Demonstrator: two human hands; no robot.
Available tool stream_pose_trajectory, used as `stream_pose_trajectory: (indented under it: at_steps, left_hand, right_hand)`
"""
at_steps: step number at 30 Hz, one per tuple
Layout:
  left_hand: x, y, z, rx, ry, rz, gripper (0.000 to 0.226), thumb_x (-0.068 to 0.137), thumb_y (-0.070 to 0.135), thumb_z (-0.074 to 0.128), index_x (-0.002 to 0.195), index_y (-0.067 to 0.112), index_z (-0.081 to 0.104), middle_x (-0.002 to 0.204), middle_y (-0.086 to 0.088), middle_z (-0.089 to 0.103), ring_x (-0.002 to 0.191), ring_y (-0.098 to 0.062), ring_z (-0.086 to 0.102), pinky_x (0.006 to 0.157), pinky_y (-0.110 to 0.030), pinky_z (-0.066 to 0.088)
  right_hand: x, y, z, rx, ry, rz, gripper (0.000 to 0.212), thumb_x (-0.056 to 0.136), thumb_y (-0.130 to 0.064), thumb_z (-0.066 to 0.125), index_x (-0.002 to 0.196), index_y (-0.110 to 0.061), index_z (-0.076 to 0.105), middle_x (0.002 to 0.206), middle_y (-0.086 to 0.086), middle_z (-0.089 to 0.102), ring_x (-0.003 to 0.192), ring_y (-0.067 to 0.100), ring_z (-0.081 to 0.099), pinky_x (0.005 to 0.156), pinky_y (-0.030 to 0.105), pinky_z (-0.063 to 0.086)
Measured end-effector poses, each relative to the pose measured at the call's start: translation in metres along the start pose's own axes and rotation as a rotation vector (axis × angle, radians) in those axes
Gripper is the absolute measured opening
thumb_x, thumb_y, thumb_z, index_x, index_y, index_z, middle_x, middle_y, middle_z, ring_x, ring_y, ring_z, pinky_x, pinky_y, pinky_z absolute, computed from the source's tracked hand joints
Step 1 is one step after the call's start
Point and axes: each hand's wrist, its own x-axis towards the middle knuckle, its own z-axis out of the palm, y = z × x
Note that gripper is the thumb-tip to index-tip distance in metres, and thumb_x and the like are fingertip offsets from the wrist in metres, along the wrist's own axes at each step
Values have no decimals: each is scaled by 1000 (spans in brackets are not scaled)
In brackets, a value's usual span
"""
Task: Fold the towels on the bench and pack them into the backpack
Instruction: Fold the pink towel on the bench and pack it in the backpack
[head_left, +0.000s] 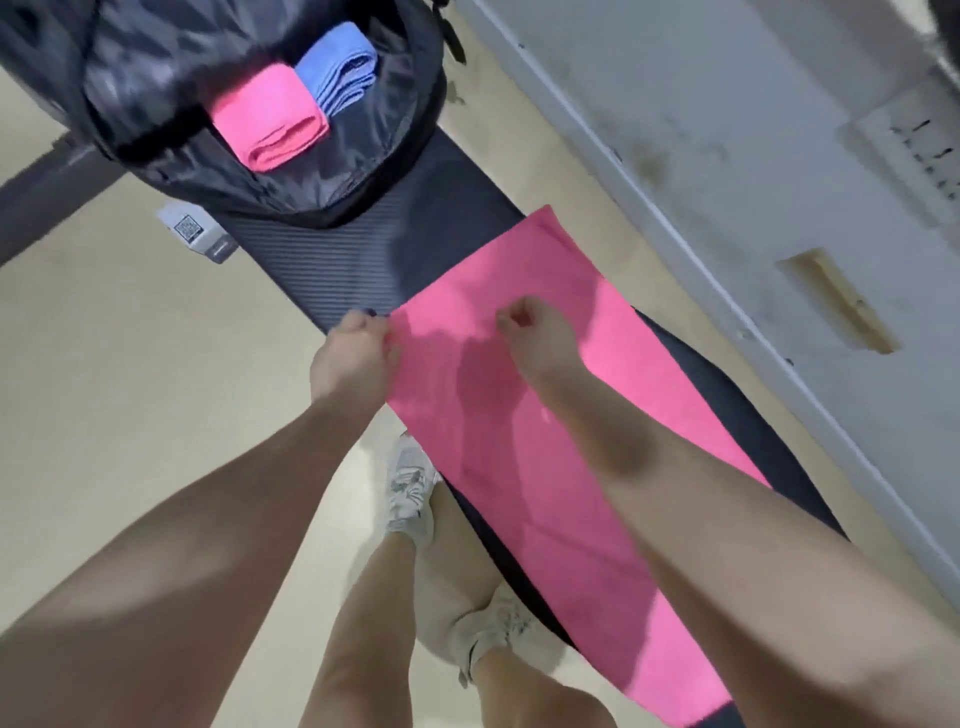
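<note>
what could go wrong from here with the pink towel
1. The left hand pinches the spread pink towel right at the bench edge; some cloth already overhangs toward the floor, so it may slide off.
2. The right hand grips mid-cloth, not a corner, so the fold may come out skewed.
3. The backpack already holds a folded pink towel and a blue one; a loose fold may not fit.

A long pink towel (524, 415) is lying spread flat along the dark ribbed bench (363, 260). At the bench's far end an open black backpack (156, 104) is sitting, holding a folded pink towel (267, 124) and a folded blue towel (340, 78) side by side.
</note>
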Motion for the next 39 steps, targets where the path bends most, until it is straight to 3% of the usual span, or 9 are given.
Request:
stream_pose_trajectory:
  at_steps: [4,10,13,15,17,22,30,35,39]
  left_hand:
    - [28,-19,6,-20,34,6,34,90,25,54,117,4,55,118,-18,51,107,-37,48,84,-43,40]
    - [44,-14,19,124,-10,102,27,88,28,52,96,4,61,110,-10,49,108,-29,39,84,-37,28]
    - [43,-17,16,-75,46,127,16,84,24,58,79,9,58,92,-3,52,100,-25,43,80,-33,25]
    - [43,-21,7,-193,93,217,19,84,22,60,70,14,49,68,5,47,76,-21,48,73,-31,32]
    - [44,-24,-4,-315,48,291,19,84,20,60,71,13,48,56,7,42,56,-16,45,59,-28,36]
    - [47,-31,-29,-409,-159,311,14,85,19,61,79,13,50,58,1,50,54,-13,43,56,-30,37]
    - [54,-65,-64,-488,-97,134,13,85,13,60,78,13,48,57,3,47,54,-15,42,55,-26,35]
    - [58,-79,-93,-551,7,137,15,85,13,63,77,9,50,59,-2,45,51,-13,35,50,-16,30]
    - [56,-75,-108,-651,79,194,19,83,6,64,73,11,49,58,-1,39,50,-6,33,48,-11,28]
  right_hand:
    - [32,-21,22,-275,27,-144,19,91,-6,45,98,-3,62,103,15,60,91,28,54,66,27,29]
    - [56,-36,35,-442,-62,-271,41,75,12,44,108,-5,61,116,13,52,98,28,56,79,25,39]
    - [62,-38,42,-357,-149,-368,44,75,12,46,113,-4,62,118,14,55,107,24,55,86,8,35]
    - [64,-42,45,-359,-275,-421,45,77,9,50,118,-6,61,120,13,57,112,20,53,90,3,30]
    - [68,-49,46,-406,-398,-436,39,78,4,53,113,-10,65,114,10,62,106,17,55,91,15,37]
    - [75,-58,21,-724,-508,-438,19,85,-13,49,95,-9,64,96,13,65,94,30,57,81,39,46]
    - [72,-77,-25,-966,7,-223,32,89,-8,41,117,-10,56,114,16,53,104,38,55,75,37,42]
    - [87,-122,-25,-718,168,-242,26,86,-3,41,102,-3,61,111,16,51,91,38,56,78,44,49]
    - [87,-146,-33,-537,260,-220,28,82,2,41,98,-2,63,103,18,59,91,35,56,77,38,48]
